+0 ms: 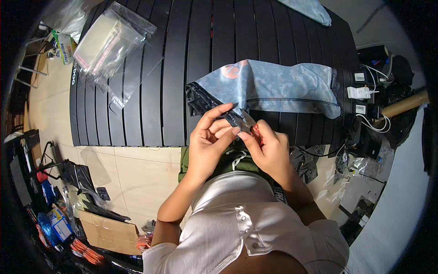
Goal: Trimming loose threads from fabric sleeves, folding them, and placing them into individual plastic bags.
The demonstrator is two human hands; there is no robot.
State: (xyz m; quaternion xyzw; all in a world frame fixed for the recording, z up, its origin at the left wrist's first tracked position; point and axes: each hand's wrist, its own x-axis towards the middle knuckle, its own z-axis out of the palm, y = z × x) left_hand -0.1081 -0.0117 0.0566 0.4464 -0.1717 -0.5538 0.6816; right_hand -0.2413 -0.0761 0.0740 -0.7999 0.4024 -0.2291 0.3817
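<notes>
A tube-shaped piece of blue mottled fabric (292,84), like an arm sleeve, lies across the table with its wider end toward me. It carries an orange-pink print and a dark seam. Its black elastic band (200,98) edges the left end, and a corner of it is pulled up near the table's front edge. My left hand (211,137) pinches that corner between thumb and fingers. In my right hand (269,146) is a pair of small scissors with red handles (256,131); the grey blades (247,119) touch or nearly touch the band's edge. My fingers partly hide the handles.
The black slatted table (178,55) holds a stack of clear plastic bags (107,45) at the far left. Another blue fabric piece (310,10) lies at the far edge. White chargers and cables (360,92) sit along the right side. A cardboard box (109,233) stands on the floor at left.
</notes>
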